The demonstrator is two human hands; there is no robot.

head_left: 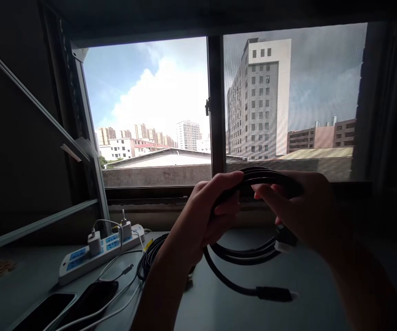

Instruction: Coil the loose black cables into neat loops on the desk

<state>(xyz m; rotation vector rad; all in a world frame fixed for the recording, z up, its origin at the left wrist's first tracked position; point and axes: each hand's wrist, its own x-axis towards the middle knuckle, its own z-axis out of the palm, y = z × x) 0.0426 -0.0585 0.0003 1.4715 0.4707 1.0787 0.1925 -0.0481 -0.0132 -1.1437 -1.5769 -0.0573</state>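
A thick black cable [258, 174], wound into a loose coil, is held up above the table in both hands. My left hand [215, 207] is closed around the coil's left side, its thumb along the top. My right hand [302, 202] grips the right side, partly in shadow. One cable end with a black plug [276, 293] hangs out below the coil, its tip pointing right. Beneath my right hand another connector [284, 239] shows, with a pale tip. Behind my left forearm lies a second coil of black cable [152, 255].
A white power strip [102, 250] with two chargers plugged in sits at the left. White cords run from it past two dark phone-like devices [88, 301] on the table [233, 312]. Metal frame bars [36, 225] stand at the left, and a window [215, 110] lies ahead.
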